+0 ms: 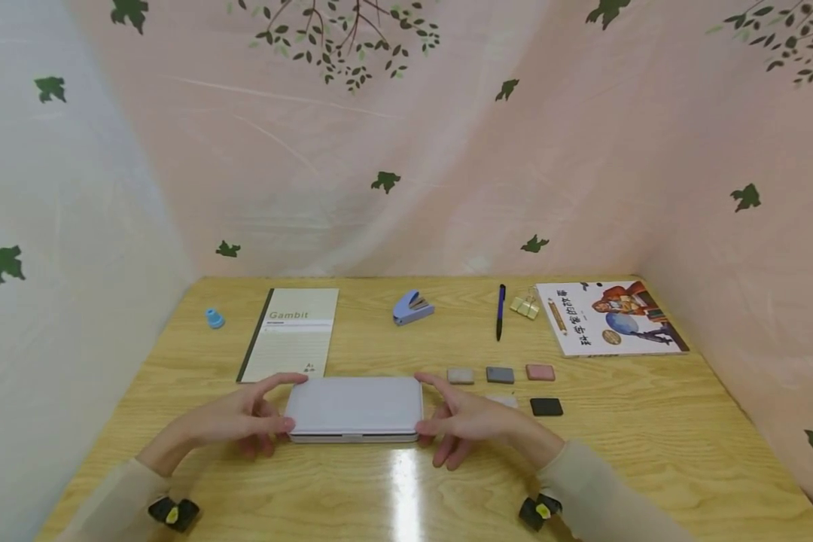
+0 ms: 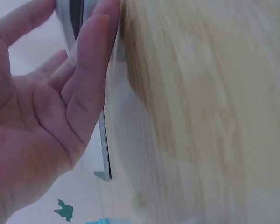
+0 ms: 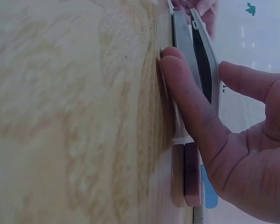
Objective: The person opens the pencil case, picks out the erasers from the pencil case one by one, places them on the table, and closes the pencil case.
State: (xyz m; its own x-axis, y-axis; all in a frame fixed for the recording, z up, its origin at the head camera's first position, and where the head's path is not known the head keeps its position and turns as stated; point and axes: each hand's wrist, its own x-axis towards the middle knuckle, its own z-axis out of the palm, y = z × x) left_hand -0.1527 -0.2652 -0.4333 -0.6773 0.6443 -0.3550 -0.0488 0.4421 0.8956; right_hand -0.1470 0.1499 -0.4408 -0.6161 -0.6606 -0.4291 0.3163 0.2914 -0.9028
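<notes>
A flat, pale grey hinged case lies on the wooden table in front of me, its long side toward me and a small clasp at the front. In the right wrist view the lid stands slightly apart from the base, leaving a narrow dark gap. My left hand holds the left end, index finger at the far corner and thumb at the near one. At the right end, my right hand grips it the same way, its other fingers hanging below the thumb. What is inside the case is hidden.
Behind the case lie a notebook, a stapler, a pen, a gold binder clip and an illustrated book. Several small blocks, including a pink one and a black one, sit right. A blue object stands far left.
</notes>
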